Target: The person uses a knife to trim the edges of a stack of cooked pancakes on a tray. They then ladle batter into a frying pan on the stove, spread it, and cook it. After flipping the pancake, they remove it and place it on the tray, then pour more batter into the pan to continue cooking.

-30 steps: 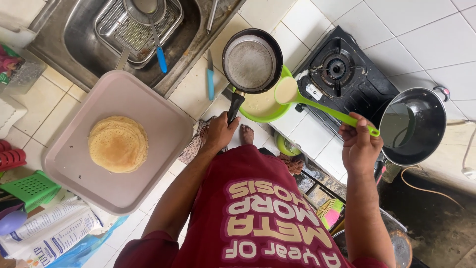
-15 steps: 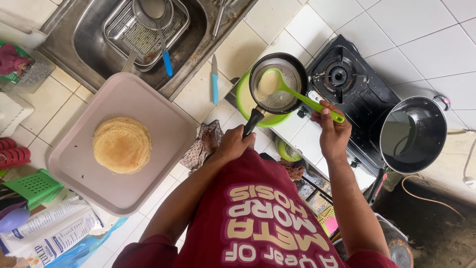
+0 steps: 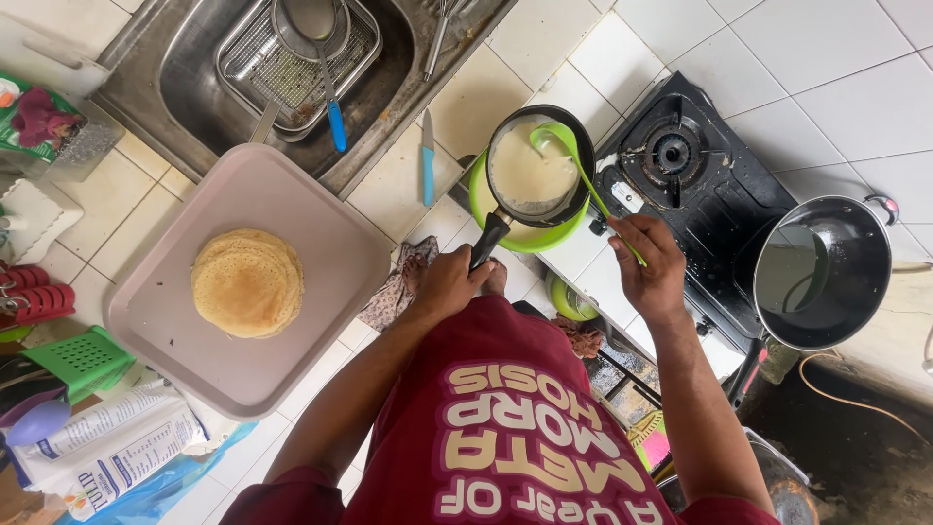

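1. Here, one small black frying pan [image 3: 537, 167] is held above one lime-green plastic bowl [image 3: 530, 228]; pale batter covers the pan's floor.
2. One lime-green plastic ladle [image 3: 573, 160] dips its scoop into the pan at the upper right of the batter, its handle running down to the right.
3. One stack of golden-brown flat pancakes [image 3: 248, 283] lies on one pale pink rectangular tray [image 3: 321, 219], well apart from the pan; how many are in the stack cannot be told.
4. One black gas stove [image 3: 695, 194] sits just right of the bowl, with one burner in plain view, and one dark, deep round pot [image 3: 821, 272] stands on its far right end.
5. One blue-handled knife [image 3: 427, 160] lies on the white tiles between the steel sink [image 3: 175, 78] and the bowl; one wire basket [image 3: 292, 58] rests in the sink.
6. The left hand [image 3: 449, 285] is closed around the pan's black handle, forearm angled up from the lower left.
7. The right hand [image 3: 649, 264] is closed around the ladle's handle, fingers curled over it, wrist bent above the stove's front edge.
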